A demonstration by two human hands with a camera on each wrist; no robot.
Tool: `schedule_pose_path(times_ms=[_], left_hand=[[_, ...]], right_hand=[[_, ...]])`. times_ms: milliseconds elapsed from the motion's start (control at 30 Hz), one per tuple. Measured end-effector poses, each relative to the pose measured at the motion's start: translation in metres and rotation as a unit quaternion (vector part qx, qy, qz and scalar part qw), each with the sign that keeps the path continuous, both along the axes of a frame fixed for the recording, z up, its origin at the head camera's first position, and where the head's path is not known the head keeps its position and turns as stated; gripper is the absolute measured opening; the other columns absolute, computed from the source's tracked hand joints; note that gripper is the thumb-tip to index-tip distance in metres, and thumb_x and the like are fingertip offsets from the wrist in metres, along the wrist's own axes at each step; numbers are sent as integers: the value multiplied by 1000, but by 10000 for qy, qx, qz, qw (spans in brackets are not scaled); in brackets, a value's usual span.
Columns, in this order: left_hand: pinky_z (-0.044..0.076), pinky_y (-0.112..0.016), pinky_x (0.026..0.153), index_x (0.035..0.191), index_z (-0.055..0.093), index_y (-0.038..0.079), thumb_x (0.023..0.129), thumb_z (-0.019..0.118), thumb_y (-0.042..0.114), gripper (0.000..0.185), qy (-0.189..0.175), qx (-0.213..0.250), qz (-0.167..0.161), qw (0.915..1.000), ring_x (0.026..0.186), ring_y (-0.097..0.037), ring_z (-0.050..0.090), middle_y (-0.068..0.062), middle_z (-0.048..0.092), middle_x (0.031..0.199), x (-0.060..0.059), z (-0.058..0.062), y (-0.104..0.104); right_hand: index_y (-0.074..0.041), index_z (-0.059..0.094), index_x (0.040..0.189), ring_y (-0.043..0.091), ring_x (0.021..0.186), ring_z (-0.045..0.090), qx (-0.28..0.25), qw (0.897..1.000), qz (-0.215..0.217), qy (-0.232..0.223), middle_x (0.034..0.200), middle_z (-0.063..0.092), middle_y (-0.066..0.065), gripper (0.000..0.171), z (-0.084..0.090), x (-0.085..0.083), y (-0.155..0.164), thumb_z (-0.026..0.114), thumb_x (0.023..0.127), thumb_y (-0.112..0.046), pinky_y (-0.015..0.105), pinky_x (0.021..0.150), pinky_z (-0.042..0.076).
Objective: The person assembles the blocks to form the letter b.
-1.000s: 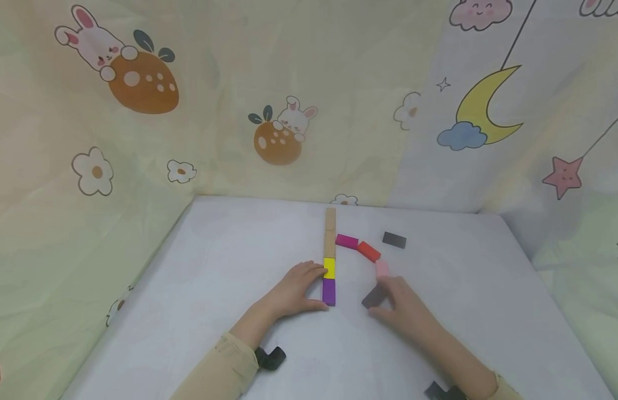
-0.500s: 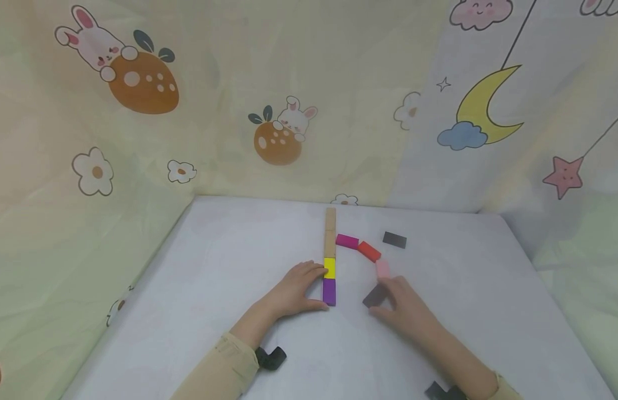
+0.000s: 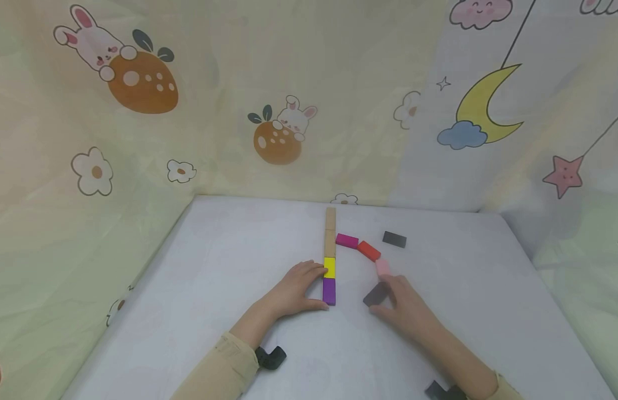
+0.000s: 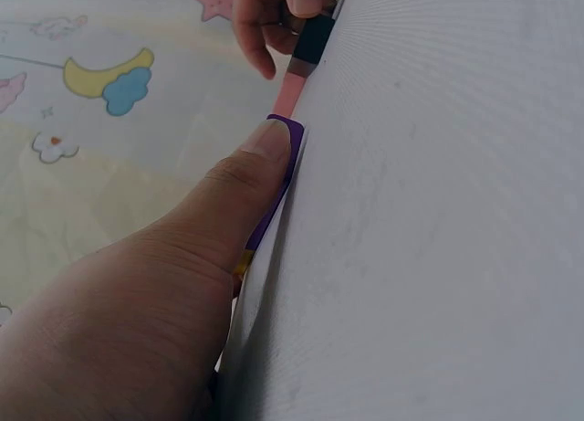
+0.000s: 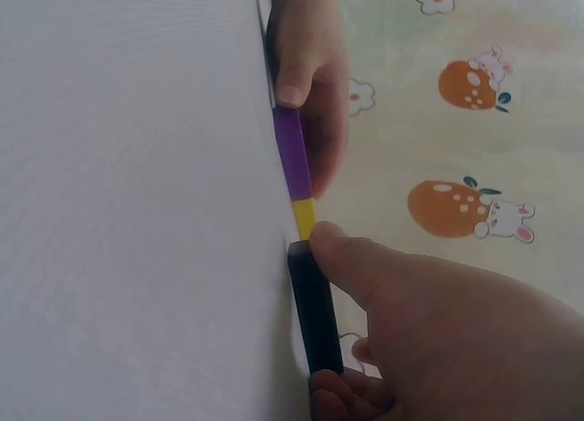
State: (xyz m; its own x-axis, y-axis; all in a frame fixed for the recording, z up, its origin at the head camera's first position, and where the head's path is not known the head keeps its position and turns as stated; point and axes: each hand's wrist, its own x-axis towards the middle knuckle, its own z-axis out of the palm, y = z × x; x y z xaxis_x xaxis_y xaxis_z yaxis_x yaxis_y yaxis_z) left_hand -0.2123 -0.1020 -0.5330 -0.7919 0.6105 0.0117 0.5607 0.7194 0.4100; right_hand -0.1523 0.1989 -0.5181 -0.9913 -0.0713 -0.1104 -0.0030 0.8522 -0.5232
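Two wooden blocks (image 3: 330, 230), a yellow block (image 3: 330, 266) and a purple block (image 3: 329, 292) lie end to end in a straight column. My left hand (image 3: 298, 288) rests along its near left side, fingertips on the yellow block and thumb at the purple one's near end. To the right curves an arc of magenta (image 3: 347, 240), red (image 3: 369, 250) and pink (image 3: 382, 268) blocks. At the pink end, my right hand (image 3: 406, 305) pinches a black block (image 3: 376, 294) lengthwise between thumb and fingers, set slantwise toward the column. The right wrist view shows that black block (image 5: 315, 311) low against the white surface.
Another dark block (image 3: 394, 239) lies by itself behind the arc on the white tabletop (image 3: 229, 239). Printed cloth (image 3: 354, 66) hangs around the table's back and sides. Dark wrist mounts (image 3: 271, 358) sit below both hands.
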Motion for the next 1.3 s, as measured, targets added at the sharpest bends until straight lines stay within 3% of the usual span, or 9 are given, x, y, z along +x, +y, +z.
schedule_pose_path(times_ms=[333,900,1133,1300], left_hand=[[25,-45,124,151,38,29,79,67,69,88,-97,-26,63,9999,150,-21,27,6,38,157,-1,-1,0],[24,-44,125,151,38,29,79,67,69,87,-83,-55,69,9999,150,-20,27,6,38,157,-1,-5,0],[24,-45,124,151,38,29,79,67,69,87,-91,-21,58,9999,150,-21,27,6,38,157,0,-3,0],[27,-48,123,151,38,29,79,66,70,88,7,12,37,10000,149,-23,29,5,39,157,0,-2,0]], right_hand=[[-21,46,143,15,97,53,-44,10000,-66,-17,120,56,0,84,2,-1,-1,82,74,-52,29,77,55],[-19,48,142,15,98,53,40,10000,-31,77,122,57,2,82,3,0,-2,80,75,-54,34,80,57],[-22,48,141,16,92,52,-6,9999,-31,123,116,55,-1,66,3,-1,4,72,86,-49,27,71,51],[-24,50,138,17,98,55,-229,9992,-212,232,121,55,-4,55,5,-4,13,64,92,-50,33,80,57]])
